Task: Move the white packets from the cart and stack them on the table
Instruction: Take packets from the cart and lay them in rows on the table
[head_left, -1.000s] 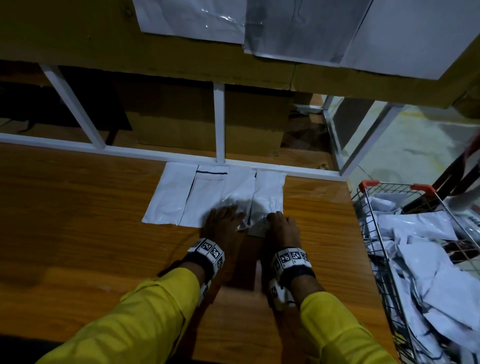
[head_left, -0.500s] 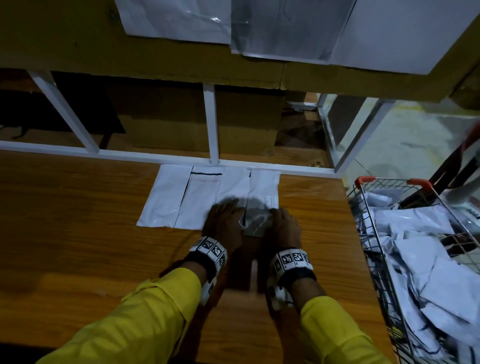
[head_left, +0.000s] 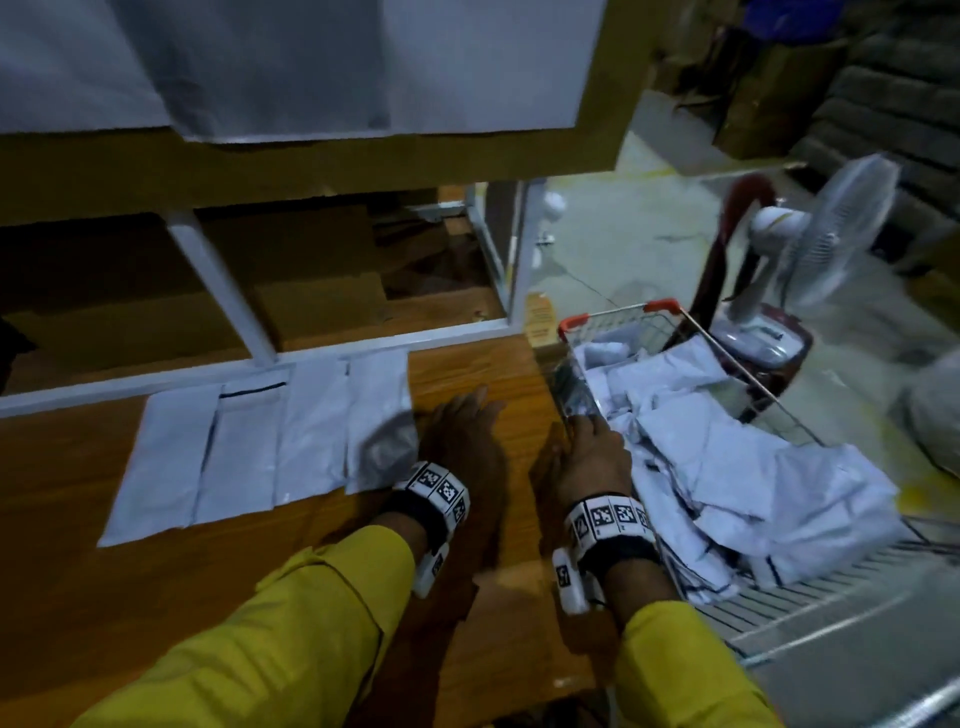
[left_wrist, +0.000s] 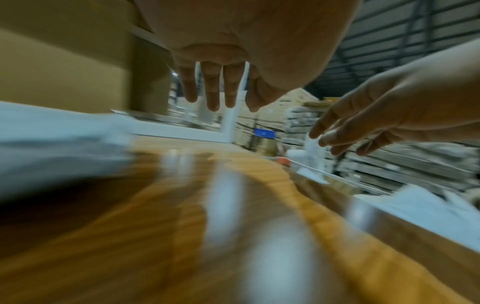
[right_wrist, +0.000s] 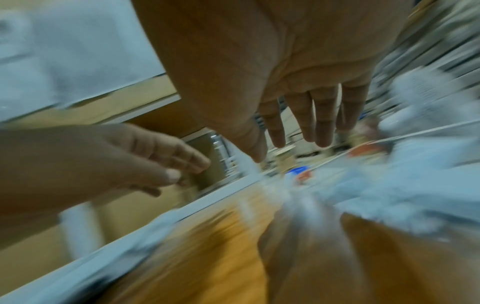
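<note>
Several flat white packets (head_left: 291, 441) lie side by side on the wooden table (head_left: 156, 613), against the white frame rail. My left hand (head_left: 467, 421) hovers over bare wood just right of the last packet (head_left: 379, 421), fingers straight (left_wrist: 211, 92) and empty. My right hand (head_left: 592, 441) is at the table's right edge beside the wire cart (head_left: 618, 317), fingers extended (right_wrist: 317, 121), holding nothing. The cart holds a loose heap of white packets (head_left: 727, 457). Both wrist views are blurred by motion.
A white metal frame (head_left: 218, 280) and a cardboard shelf with white sheets (head_left: 311, 67) stand behind the table. A white pedestal fan (head_left: 826, 234) stands on the floor beyond the cart, with stacked boxes (head_left: 893, 104) further back.
Both hands have left the rightmost packet, which now lies flat in the row. They and the head view have swung right toward the cart.
</note>
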